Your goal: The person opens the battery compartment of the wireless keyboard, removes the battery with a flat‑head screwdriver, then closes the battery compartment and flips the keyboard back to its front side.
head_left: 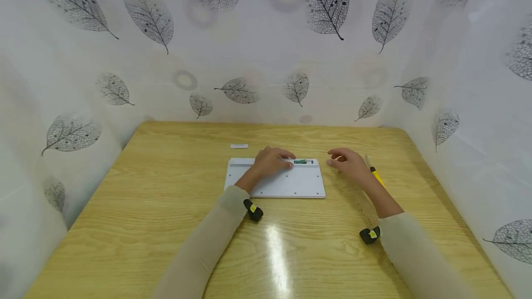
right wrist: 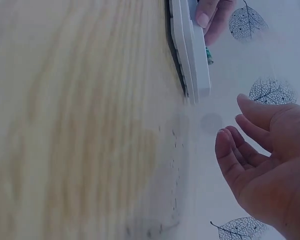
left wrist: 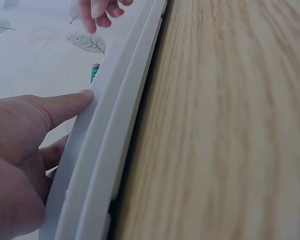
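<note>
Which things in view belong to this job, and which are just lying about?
Likely in the job:
white keyboard, under the left hand
green battery in its open slot
white strip, perhaps the slot's cover

Apparently lying about:
yellow-handled tool, unheld, near the right hand

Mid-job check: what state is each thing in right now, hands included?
White keyboard: face down on the wooden table.
Battery compartment: open.
Green battery: partly jutting out of the compartment.
Small white strip, likely the battery cover: lying off the keyboard.
Yellow-handled screwdriver: lying down, unheld.
Left hand: holding the keyboard's raised edge.
Right hand: empty, fingers loosely bent, clear of the keyboard.
</note>
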`<move>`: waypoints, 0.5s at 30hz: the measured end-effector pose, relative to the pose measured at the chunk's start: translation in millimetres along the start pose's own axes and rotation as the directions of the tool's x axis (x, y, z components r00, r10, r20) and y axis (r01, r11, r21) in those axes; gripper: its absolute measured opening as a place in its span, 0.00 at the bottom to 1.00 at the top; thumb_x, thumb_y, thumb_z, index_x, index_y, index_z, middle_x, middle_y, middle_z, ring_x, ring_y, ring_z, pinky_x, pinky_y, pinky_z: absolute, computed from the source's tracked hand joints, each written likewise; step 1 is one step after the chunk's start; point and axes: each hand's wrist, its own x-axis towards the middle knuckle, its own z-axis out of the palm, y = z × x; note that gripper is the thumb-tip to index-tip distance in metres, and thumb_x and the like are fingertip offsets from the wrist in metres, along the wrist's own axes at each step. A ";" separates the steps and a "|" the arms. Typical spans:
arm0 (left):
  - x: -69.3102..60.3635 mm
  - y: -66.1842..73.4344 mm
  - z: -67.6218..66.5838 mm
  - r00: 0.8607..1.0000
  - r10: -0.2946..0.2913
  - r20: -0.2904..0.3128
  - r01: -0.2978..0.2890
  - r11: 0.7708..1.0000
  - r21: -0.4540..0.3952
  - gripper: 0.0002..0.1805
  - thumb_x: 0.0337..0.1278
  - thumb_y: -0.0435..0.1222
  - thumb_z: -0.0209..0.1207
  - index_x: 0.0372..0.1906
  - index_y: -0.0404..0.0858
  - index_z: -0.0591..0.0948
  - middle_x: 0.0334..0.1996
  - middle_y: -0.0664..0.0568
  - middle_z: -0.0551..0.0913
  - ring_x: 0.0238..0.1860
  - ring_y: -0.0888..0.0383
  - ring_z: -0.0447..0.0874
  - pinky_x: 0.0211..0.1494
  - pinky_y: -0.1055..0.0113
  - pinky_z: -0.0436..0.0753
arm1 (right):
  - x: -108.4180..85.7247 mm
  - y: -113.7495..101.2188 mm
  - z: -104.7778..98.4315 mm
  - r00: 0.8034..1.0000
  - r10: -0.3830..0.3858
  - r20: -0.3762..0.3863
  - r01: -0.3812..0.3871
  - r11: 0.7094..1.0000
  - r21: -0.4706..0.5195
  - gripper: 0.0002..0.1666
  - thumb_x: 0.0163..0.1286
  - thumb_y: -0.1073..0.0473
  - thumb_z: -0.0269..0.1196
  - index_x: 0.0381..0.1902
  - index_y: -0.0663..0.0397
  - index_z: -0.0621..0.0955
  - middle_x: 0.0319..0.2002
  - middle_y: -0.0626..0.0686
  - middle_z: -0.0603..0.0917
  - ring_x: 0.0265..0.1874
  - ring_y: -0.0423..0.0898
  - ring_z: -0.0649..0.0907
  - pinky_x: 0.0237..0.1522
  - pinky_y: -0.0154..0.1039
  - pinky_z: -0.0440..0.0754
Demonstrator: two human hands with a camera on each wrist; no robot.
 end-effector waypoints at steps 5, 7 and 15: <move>0.7 0.8 0.6 1.000 0.003 0.004 -0.003 1.000 0.010 0.16 0.62 0.50 0.66 0.54 0.59 0.86 0.51 0.60 0.87 0.54 0.58 0.81 0.63 0.54 0.69 | 10.1 -4.8 14.6 1.000 -0.011 0.023 0.011 1.000 0.007 0.27 0.75 0.50 0.61 0.66 0.57 0.76 0.55 0.60 0.80 0.49 0.54 0.79 0.47 0.43 0.80; 0.9 0.8 0.6 1.000 0.001 0.004 -0.001 1.000 0.013 0.16 0.62 0.50 0.66 0.54 0.59 0.86 0.51 0.60 0.87 0.54 0.57 0.81 0.63 0.54 0.70 | 13.1 -7.3 18.5 1.000 -0.021 0.023 0.021 1.000 -0.004 0.26 0.75 0.50 0.62 0.65 0.55 0.77 0.55 0.60 0.80 0.50 0.55 0.79 0.50 0.46 0.79; 1.7 -1.3 0.4 1.000 0.007 0.006 -0.008 1.000 0.018 0.16 0.62 0.50 0.66 0.54 0.58 0.86 0.52 0.60 0.87 0.53 0.57 0.81 0.61 0.54 0.70 | 20.6 -10.2 26.9 0.997 -0.020 0.075 0.019 1.000 0.016 0.24 0.75 0.54 0.62 0.65 0.55 0.77 0.58 0.59 0.80 0.53 0.55 0.80 0.54 0.49 0.79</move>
